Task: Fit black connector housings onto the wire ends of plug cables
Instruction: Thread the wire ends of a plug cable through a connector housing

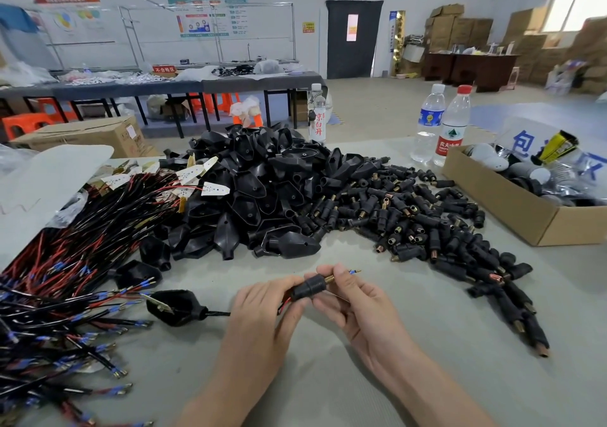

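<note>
Black housing (310, 287) pinched between left hand (262, 315) and right hand (358, 305).

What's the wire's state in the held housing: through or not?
Through. Red and black wires enter the housing at the left hand; a blue-sleeved tip pokes out past its brass end, by the right hand.

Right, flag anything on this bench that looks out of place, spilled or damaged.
Nothing looks damaged or spilled. Black housings and wires lie in loose heaps; the left hand and right hand hold one housing, wire ends poking through.
</note>
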